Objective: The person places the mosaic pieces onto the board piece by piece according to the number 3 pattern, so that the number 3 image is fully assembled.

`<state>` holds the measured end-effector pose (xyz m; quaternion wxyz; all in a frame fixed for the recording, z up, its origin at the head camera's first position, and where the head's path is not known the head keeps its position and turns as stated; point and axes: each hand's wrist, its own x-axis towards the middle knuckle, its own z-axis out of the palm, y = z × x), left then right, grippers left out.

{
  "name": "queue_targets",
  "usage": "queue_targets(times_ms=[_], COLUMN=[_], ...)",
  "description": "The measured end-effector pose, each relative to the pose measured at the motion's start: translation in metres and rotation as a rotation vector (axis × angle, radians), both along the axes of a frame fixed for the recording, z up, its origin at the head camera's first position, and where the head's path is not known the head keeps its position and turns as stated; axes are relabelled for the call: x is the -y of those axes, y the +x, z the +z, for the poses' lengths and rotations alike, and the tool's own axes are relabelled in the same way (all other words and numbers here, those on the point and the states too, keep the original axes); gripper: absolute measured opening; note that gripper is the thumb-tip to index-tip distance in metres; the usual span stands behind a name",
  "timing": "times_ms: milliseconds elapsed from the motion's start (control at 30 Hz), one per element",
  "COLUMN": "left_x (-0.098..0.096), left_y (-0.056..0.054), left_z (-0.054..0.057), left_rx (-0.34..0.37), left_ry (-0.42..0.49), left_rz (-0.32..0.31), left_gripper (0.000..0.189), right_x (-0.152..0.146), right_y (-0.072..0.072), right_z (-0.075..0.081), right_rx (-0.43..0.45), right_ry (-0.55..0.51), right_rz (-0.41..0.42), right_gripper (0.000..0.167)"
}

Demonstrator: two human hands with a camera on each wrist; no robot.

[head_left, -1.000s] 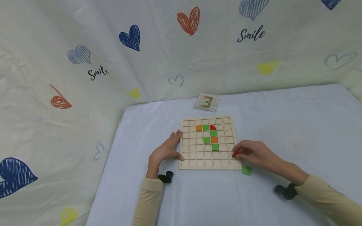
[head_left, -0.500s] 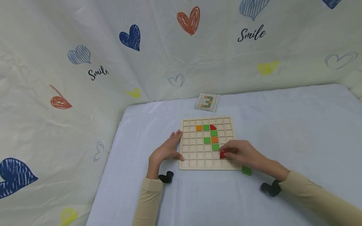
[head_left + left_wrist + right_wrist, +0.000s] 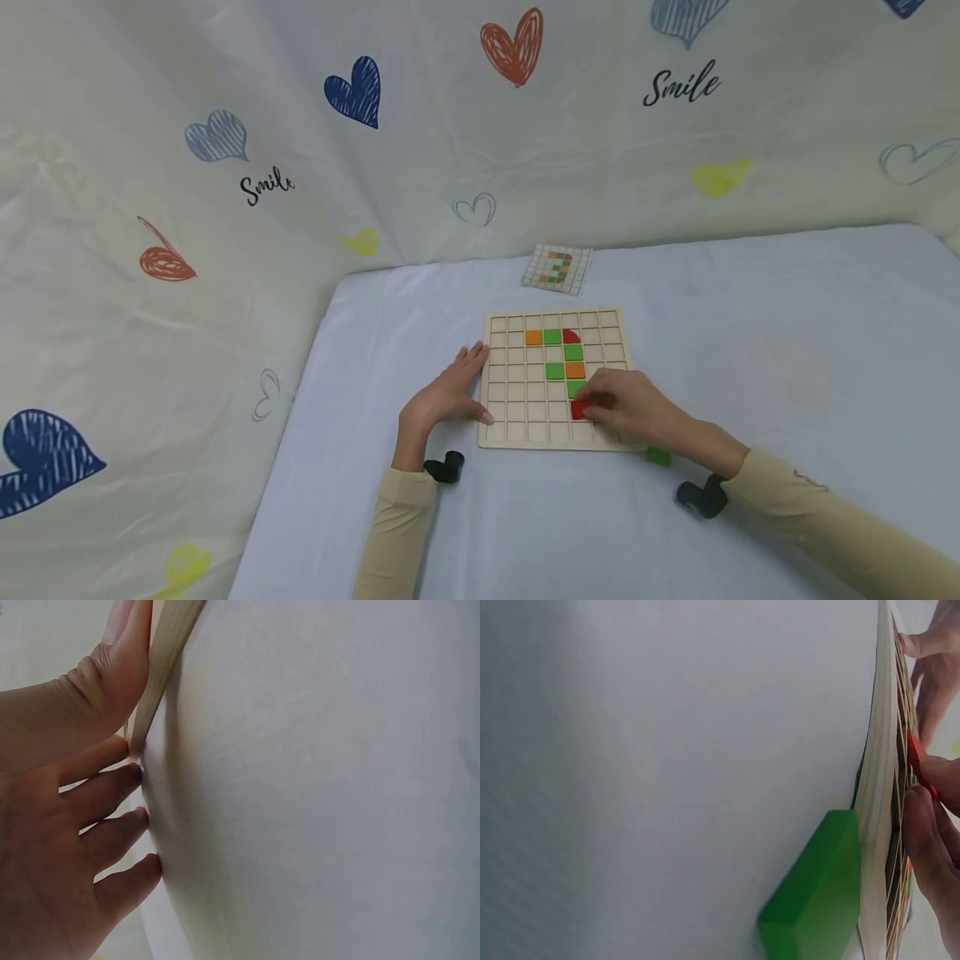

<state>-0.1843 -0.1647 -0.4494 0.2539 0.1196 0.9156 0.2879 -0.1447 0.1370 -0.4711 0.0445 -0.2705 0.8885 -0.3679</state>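
Observation:
A wooden grid board (image 3: 517, 431) lies on the white-covered table. My left hand (image 3: 447, 393) rests at its left edge, thumb on the near corner area and fingers spread along the side, as the left wrist view also shows. Over the board, my right hand (image 3: 633, 403) pinches a red tile (image 3: 578, 410) between thumb and fingers, at a cell just below a green tile (image 3: 574, 389). Farther up sit an orange tile (image 3: 533, 337), a red rounded tile (image 3: 571, 337) and several other green and orange tiles. Fingers partly hide the red tile.
A loose green tile (image 3: 821, 892) lies by the board's near right corner, partly under my right hand in the head view. Behind the board is a printed pattern card (image 3: 557, 268). A white cloth with printed hearts hangs behind the table.
My right hand has carried the red tile leftward across the board, from its right edge to the cell below the green tile. My left hand stays at the board's edge.

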Motion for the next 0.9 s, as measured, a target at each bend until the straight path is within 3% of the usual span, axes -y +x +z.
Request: queue_targets(times_ms=[333,900], left_x=[-0.0008,-0.0007], left_y=[-0.0015,-0.0018], left_z=[-0.0010,-0.0020], left_rx=[-0.006,0.000], left_ry=[-0.005,-0.024], left_rz=[-0.004,-0.005], left_gripper=[0.116,0.117], right_x=[0.0014,0.0029], right_y=[0.0009,0.0020], right_z=[0.0006,-0.0009], right_rx=[-0.067,-0.123], right_ry=[0.035,-0.011], right_rz=[0.061,0.039], right_gripper=[0.023,0.024])
